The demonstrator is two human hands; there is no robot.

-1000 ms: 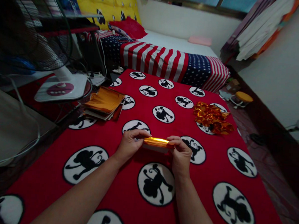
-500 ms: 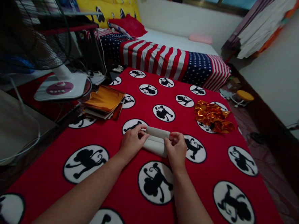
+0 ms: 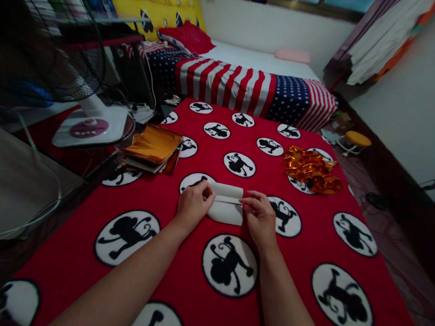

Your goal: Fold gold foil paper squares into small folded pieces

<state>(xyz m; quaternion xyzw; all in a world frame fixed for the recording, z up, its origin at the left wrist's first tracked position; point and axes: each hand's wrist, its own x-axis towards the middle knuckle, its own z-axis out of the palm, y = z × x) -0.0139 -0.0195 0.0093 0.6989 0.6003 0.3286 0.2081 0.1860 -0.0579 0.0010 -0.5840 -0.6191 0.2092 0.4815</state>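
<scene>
Here | left hand (image 3: 195,204): pinching folded paper (image 3: 225,211) | right hand (image 3: 261,219): fingers parted, touching it | red cloth (image 3: 313,243): stacked sheets (image 3: 154,145)

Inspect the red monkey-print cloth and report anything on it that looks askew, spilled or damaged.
The stack of shiny gold paper sheets near the left edge of the red monkey-print cloth looks slightly askew: its edges don't line up. Nothing appears plainly spilled or torn.

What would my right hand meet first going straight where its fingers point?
Probably the pale folded paper: the right hand is at its right edge, though exact contact is unclear.
</scene>
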